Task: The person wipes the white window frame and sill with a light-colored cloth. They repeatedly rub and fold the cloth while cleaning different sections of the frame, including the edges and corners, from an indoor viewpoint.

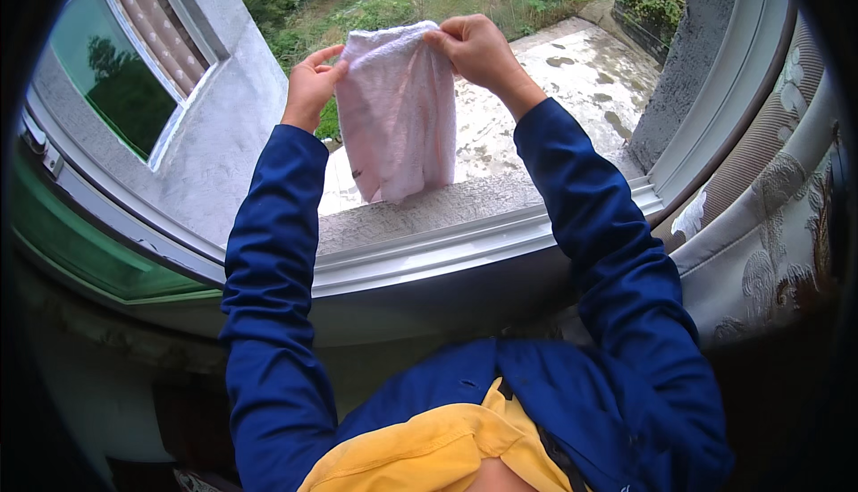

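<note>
A pale pink terry towel (399, 116), folded over on itself, hangs between my two hands in the open window. My left hand (314, 83) pinches its upper left edge between thumb and fingers. At the upper right corner, my right hand (472, 49) grips the cloth with thumb and bent fingers. The towel drapes down in loose vertical folds, and its lower edge hangs over the rough outer sill (496, 200); whether it touches the sill I cannot tell. A small dark mark shows near its lower left edge.
The white window track (436, 257) runs below my forearms. A green-tinted sash (100, 237) stands at the left, and patterned curtains (757, 224) hang at the right. Beyond the opening are a stained concrete slab (570, 83), bushes and another window (127, 56) in the adjoining wall.
</note>
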Available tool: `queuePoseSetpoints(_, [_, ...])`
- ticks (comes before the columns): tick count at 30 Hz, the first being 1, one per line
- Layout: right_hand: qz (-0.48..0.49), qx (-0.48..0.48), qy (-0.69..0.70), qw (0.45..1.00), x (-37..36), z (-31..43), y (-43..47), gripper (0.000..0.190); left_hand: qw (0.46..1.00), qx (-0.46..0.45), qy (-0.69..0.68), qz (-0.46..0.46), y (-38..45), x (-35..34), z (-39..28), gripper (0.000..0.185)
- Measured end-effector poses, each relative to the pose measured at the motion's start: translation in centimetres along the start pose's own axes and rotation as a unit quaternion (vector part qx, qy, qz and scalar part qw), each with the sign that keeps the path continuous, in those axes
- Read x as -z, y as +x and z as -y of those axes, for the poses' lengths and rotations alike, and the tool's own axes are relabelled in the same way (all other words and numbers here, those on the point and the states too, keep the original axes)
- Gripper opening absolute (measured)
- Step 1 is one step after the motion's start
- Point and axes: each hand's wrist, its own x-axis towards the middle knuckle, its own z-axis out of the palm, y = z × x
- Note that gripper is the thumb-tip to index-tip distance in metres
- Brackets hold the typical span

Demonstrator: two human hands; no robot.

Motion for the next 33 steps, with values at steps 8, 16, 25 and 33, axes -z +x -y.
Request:
queuePoseSetpoints(8, [0.027,-0.13,0.192,0.972,0.0,2.9,0.2,0.031,0.962,-0.251,-0.062,0.083,-7.7,-6.5,-2.6,0.035])
queuePoseSetpoints(16, [0.071,-0.064,0.139,0.986,8.5,5.4,-2.7,0.033,0.919,-0.236,-0.317,-0.014,-3.9,-5.2,-0.9,0.025])
queuePoseSetpoints(25, [-0.15,-0.065,-0.002,0.987,23.9,3.9,-16.5,0.017,0.88,-0.255,-0.325,0.232,-8.6,-12.1,-10.0,0.029])
queuePoseSetpoints(33, [-0.207,-0.079,0.021,0.975,23.4,-1.3,-23.3,0.02,0.911,-0.299,-0.038,0.282,-13.9,-30.2,-7.6,0.033])
